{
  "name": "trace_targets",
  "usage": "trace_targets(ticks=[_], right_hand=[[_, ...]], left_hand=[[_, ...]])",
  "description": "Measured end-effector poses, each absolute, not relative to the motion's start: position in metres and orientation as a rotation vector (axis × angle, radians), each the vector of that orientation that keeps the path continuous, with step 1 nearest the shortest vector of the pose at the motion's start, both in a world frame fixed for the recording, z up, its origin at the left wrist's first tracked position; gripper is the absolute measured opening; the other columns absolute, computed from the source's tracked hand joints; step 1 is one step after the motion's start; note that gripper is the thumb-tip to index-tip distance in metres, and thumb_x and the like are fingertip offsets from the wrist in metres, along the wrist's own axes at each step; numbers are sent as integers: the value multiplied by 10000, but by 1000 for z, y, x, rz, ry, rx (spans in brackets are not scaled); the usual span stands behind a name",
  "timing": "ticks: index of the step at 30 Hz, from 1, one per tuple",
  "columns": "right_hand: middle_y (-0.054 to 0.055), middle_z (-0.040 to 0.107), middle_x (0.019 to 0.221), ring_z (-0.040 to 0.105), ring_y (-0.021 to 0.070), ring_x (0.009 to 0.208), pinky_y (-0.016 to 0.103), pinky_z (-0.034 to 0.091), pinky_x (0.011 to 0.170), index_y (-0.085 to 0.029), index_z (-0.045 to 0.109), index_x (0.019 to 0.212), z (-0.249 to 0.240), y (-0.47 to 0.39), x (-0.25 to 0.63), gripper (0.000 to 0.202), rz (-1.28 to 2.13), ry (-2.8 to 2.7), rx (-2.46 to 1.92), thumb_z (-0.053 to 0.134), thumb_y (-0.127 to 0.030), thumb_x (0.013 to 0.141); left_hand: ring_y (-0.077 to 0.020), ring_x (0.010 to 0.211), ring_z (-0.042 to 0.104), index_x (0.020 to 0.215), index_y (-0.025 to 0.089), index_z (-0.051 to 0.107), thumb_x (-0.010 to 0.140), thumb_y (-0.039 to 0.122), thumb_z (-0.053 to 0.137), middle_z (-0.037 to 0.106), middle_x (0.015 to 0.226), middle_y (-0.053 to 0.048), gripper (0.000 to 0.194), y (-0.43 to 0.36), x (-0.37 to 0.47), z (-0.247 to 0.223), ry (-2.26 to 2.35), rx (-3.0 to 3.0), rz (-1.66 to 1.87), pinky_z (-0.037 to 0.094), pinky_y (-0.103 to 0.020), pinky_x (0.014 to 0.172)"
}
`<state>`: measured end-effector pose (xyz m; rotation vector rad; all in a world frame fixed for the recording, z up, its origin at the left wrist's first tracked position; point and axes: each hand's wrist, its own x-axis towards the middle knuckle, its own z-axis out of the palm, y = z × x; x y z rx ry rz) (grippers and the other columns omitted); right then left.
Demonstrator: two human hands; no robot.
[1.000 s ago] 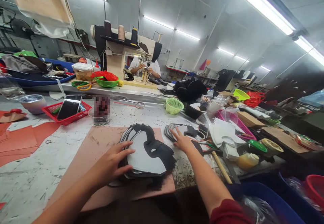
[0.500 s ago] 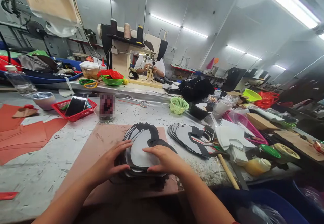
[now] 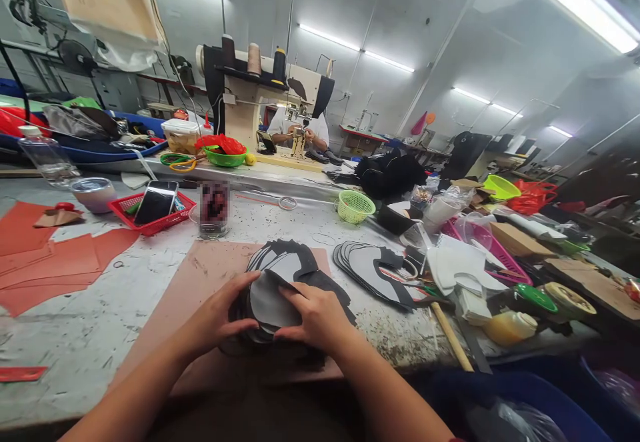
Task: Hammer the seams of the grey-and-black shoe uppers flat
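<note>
A thick stack of curved cut pieces (image 3: 280, 253), light grey with black edges and looking like shoe uppers, lies in front of me. The top grey piece (image 3: 273, 301) bends upward along its right side. My right hand (image 3: 317, 315) grips that raised edge with the fingers, its thumb low at the near side. At the left edge, my left hand (image 3: 227, 312) holds the piece and the side of the stack, thumb and fingers apart around it. A second fan of similar pieces (image 3: 363, 269) lies to the right, untouched.
A reddish board (image 3: 175, 295) lies under the stack. Left are orange-red sheets (image 3: 65, 262) and a red basket (image 3: 155, 225) with a phone. A green basket (image 3: 356, 207), a wooden-handled tool (image 3: 451, 339) and clutter stand right. Beyond, a person sits behind a sewing machine (image 3: 240, 109).
The top piece lay flat before; now its right side is bent up by my right hand. Both hands have closed in slightly on the stack. The view has shifted a little.
</note>
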<state>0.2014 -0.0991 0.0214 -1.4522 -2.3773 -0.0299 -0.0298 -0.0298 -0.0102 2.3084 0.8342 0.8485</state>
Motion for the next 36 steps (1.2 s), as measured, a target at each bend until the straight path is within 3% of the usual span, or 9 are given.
trace_targets(ticks=[7, 12, 14, 16, 19, 25, 30, 34, 36], right_hand=[[122, 601, 1168, 618, 229, 941, 311, 529, 753, -156, 477, 1293, 31, -97, 207, 564, -19, -2541, -1359, 599, -222, 747], [104, 381, 1422, 657, 162, 790, 265, 536, 642, -341, 395, 1355, 23, -96, 221, 660, -175, -2443, -1475, 456, -30, 777], [99, 417, 1400, 657, 172, 843, 269, 540, 681, -332, 440, 1329, 21, -97, 222, 562, -155, -2424, -1441, 473, -90, 823], [125, 510, 1316, 620, 228, 992, 312, 536, 772, -242, 476, 1312, 19, -100, 219, 496, -88, -2413, -1366, 575, -314, 831], [169, 562, 1242, 586, 283, 1057, 363, 520, 824, -160, 515, 1271, 21, -102, 215, 768, 11, -2381, -1344, 690, -583, 654], [93, 639, 1089, 625, 217, 940, 311, 523, 791, -192, 492, 1289, 34, -99, 222, 576, 186, -2281, -1400, 651, -282, 743], [112, 449, 1366, 642, 200, 909, 285, 546, 681, -302, 481, 1303, 23, -98, 224, 615, -96, -2341, -1415, 474, -34, 750], [135, 518, 1297, 617, 227, 1000, 310, 541, 782, -239, 560, 1233, 15, -99, 220, 401, -183, -2302, -1336, 532, -200, 835], [176, 556, 1234, 584, 268, 1062, 347, 529, 835, -147, 538, 1244, 15, -99, 217, 544, -168, -2256, -1299, 632, -408, 777]], left_hand=[[-277, 1265, 413, 1354, 241, 346, 789, 444, 614, 445, 1372, -116, 658, -30, -31, -8, 802, 2325, 827, 373, -445, 1037], [-277, 1232, 453, 1362, 241, 341, 770, 442, 630, 467, 1355, -114, 688, -31, -31, -7, 867, 2298, 798, 389, -449, 1022], [-273, 1214, 473, 1341, 241, 380, 771, 449, 622, 488, 1339, -106, 653, -32, -29, -7, 877, 2307, 798, 405, -429, 1010], [-268, 1194, 493, 1305, 240, 434, 776, 456, 605, 516, 1314, -97, 596, -32, -27, -7, 887, 2324, 813, 420, -403, 998], [-265, 1184, 502, 1266, 233, 480, 792, 448, 569, 539, 1290, -91, 529, -34, -23, -11, 932, 2333, 873, 418, -390, 998], [-257, 1212, 473, 1269, 229, 452, 801, 402, 562, 515, 1313, -96, 511, -35, -24, -16, 899, 2322, 896, 386, -389, 1024], [-265, 1181, 504, 1107, 224, 526, 779, 410, 581, 525, 1304, -97, 381, -34, -25, -15, 924, 2311, 877, 442, -403, 972], [-252, 1172, 511, 899, 214, 597, 816, 379, 539, 496, 1331, -84, 193, -34, -26, -9, 901, 2376, 768, 451, -388, 964], [-249, 1195, 490, 989, 227, 622, 837, 343, 513, 453, 1370, -78, 220, -33, -27, -6, 859, 2434, 683, 430, -381, 987]])
